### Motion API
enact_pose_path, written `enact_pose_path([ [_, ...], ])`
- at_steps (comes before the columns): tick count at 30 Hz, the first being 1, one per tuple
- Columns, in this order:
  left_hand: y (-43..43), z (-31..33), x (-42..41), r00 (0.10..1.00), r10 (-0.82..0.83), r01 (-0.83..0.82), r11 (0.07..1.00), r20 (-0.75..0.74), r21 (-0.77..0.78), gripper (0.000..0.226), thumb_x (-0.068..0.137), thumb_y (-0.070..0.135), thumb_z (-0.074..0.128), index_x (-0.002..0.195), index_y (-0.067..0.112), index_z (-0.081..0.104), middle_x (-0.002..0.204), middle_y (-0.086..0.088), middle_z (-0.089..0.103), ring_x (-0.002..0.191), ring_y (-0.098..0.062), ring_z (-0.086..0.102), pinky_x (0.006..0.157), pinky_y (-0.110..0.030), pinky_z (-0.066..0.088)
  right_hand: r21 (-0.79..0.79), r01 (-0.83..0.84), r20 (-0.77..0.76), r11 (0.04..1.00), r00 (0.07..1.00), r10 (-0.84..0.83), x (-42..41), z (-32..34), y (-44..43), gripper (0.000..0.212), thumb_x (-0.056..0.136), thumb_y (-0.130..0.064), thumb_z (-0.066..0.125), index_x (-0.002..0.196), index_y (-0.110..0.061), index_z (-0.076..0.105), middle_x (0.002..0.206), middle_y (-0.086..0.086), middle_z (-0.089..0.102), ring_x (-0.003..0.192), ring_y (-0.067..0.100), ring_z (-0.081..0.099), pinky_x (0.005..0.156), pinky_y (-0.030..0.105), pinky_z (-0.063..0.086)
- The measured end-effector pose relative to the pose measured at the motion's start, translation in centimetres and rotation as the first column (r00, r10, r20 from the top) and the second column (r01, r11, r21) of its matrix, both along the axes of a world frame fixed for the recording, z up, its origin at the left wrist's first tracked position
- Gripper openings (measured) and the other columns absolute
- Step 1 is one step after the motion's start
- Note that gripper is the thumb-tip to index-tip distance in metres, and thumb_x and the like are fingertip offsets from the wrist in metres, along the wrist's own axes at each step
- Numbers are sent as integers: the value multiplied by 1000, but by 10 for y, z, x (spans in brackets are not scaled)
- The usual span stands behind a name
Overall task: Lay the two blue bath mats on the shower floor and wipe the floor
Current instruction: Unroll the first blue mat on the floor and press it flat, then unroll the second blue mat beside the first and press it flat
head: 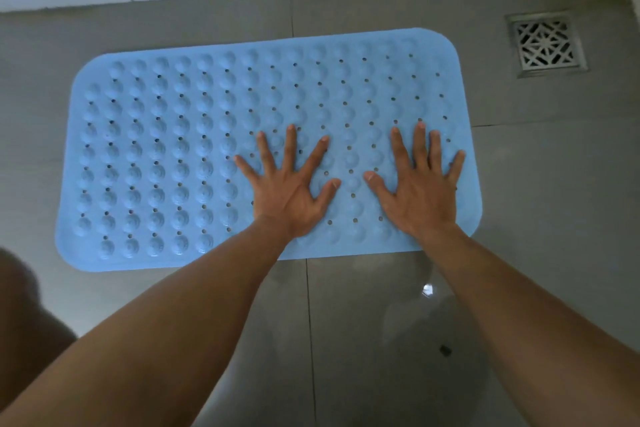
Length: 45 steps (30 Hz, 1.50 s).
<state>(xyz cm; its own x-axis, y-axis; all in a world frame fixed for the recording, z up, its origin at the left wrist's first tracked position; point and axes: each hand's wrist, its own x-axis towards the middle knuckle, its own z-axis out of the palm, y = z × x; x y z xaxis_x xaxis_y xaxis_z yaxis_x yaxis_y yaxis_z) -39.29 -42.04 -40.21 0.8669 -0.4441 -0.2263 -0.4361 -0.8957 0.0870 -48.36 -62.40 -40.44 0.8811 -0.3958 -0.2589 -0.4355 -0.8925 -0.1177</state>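
One blue bath mat (173, 149) is laid flat on shower floor (519, 184) near drain (546, 44); 2nd not seen. Left hand (289, 189) & right hand (420, 191) are pressed on it, splayed, nothing gripped. Judged soft, floppy, light rubber; best lifted by edges

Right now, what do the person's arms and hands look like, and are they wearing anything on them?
Both forearms are bare as far as the picture shows: no sleeves, gloves or watch. The left hand and right hand show no rings that I can make out, with short nails.
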Motion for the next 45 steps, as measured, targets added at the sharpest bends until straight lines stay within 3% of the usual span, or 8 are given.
enact_pose_path([
  [13, 1, 13, 3, 992, -25, 34, 997, -128, 70, 72, 85, 84, 2, 148, 56, -19, 165, 1, -24, 146, -48, -25, 105, -79, -5, 139, 12, -277, 990, 961, 27, 14, 21, -7, 90, 85, -85, 11, 150, -40, -31, 156, -4, -44, 145, 26, -37, 112, 71, -15],
  [17, 5, 24, 11, 967, -60, 82, 994, -249, 76, 73, 83, 85, 3, 147, 58, -19, 163, 4, -29, 145, -46, -28, 106, -79, -7, 184, 127, -361, 975, 931, -53, 22, 37, 2, 93, 88, -81, 29, 152, -41, -26, 158, -6, -41, 148, 26, -32, 112, 73, -11],
  [20, 11, 39, 24, 932, -69, 105, 991, -355, 84, 73, 85, 85, 8, 150, 57, -12, 164, 6, -25, 148, -40, -24, 110, -77, -5, 199, 229, -329, 953, 932, -155, 28, 49, 26, 88, 94, -71, 35, 155, -39, -19, 163, 1, -32, 150, 29, -25, 115, 71, -8],
  [22, 21, 53, 31, 925, -59, 84, 995, -376, 50, 74, 89, 81, 10, 154, 51, -7, 166, 2, -20, 151, -36, -17, 115, -72, -2, 185, 189, -283, 964, 950, -132, 32, 61, 43, 83, 99, -64, 34, 155, -37, -20, 163, 4, -30, 151, 29, -24, 116, 68, -8],
  [29, 110, 104, 52, 988, -52, 51, 999, -148, -10, 67, 99, 64, 9, 159, 36, 1, 168, -8, -8, 152, -34, -14, 120, -63, -3, 128, 16, -153, 992, 988, 4, 66, 130, 90, 77, 102, -58, 34, 158, -33, -13, 166, 8, -19, 154, 30, -13, 119, 64, -2],
  [34, 177, 151, 79, 998, 41, -41, 999, 41, -7, 63, 102, 59, 12, 158, 32, 21, 166, -9, 15, 152, -36, -13, 116, -66, -7, 91, -121, -82, 989, 988, 128, 105, 172, 150, 62, 103, -53, 34, 159, -36, 11, 168, 7, -8, 154, 30, -6, 119, 64, 3],
  [41, 273, 222, 129, 982, 162, -156, 986, 98, -64, 57, 104, 53, 22, 156, 31, 25, 163, -9, 23, 154, -32, -7, 118, -66, 1, 90, -287, 42, 954, 958, 284, 166, 223, 260, 62, 103, -49, 39, 158, -28, 20, 169, 6, 1, 154, 30, 4, 119, 59, 17],
  [45, 340, 258, 162, 954, 240, -239, 971, 180, -28, 57, 103, 54, 23, 155, 33, 25, 161, -7, 26, 153, -33, 3, 117, -65, 10, 46, -374, 89, 926, 925, 369, 200, 261, 315, 58, 104, -49, 33, 157, -30, 21, 169, 4, 1, 154, 30, 4, 118, 61, 14],
])
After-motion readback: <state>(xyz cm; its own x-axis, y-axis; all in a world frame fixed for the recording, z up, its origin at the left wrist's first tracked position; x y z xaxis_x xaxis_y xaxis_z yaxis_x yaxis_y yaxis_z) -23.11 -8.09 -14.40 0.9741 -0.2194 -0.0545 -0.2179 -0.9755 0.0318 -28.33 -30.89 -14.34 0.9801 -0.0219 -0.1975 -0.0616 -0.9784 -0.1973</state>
